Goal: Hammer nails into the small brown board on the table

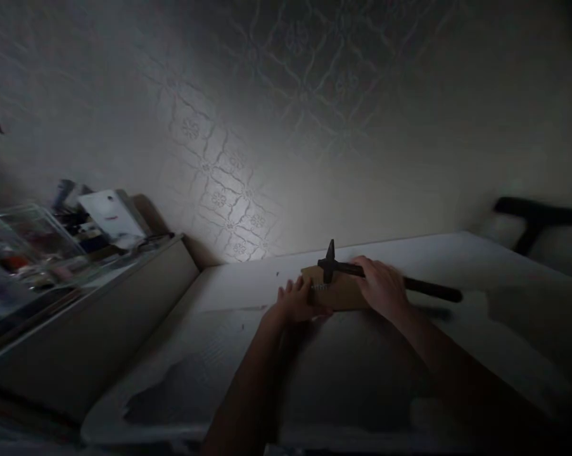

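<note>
My right hand [384,288] is closed around the middle of a hammer's dark handle. The hammer [330,263] has its head to the left, above the far left part of a brown board [343,294]; I cannot tell whether it touches the board. A row of small marks, perhaps nails, shows on the board near its left end. My left hand [299,303] grips that left end, with the thumb along the near edge and the fingers at the far side. The board's right part is hidden behind my right hand.
The white table [238,272] bears a few tiny dark bits and stands against a patterned wall [314,145]. A cluttered shelf unit [138,291] borders it on the left, with a white box [112,212] and a clear case [33,231]. A dark T-shaped object [535,215] stands at right.
</note>
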The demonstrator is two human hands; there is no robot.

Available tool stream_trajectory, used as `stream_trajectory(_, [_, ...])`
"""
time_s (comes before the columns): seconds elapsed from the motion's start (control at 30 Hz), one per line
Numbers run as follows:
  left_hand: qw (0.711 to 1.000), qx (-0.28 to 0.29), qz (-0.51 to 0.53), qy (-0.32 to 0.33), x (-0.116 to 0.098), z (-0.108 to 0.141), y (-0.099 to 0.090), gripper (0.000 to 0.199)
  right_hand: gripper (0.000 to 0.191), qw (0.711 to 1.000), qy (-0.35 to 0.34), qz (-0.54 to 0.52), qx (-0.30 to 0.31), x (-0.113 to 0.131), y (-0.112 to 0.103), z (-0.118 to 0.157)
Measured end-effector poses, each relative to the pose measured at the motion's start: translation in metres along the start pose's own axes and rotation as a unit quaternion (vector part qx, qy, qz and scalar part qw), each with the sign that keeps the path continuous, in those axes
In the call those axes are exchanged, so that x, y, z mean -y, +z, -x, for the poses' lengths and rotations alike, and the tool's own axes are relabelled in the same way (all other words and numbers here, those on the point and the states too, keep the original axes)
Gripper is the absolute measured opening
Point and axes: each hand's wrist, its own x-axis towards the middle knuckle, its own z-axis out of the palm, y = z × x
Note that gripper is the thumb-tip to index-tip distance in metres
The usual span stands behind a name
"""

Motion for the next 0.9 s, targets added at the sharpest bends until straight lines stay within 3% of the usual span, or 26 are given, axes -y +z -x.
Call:
stream_trajectory(0.27, [1.0,0.0,0.009,-0.001,0.0019,-0.0024,0.0015,0.114,0.023,1.0,-0.005,0.007,-0.029,0.0006,-0.0016,0.0005])
stream_trajectory(0.9, [1.0,0.001,0.007,-0.002,-0.0006,-0.0003,-0.0001,0.114,0.026,1.0,-0.014,-0.005,-0.02,-0.0028,0.0007,-0.0003])
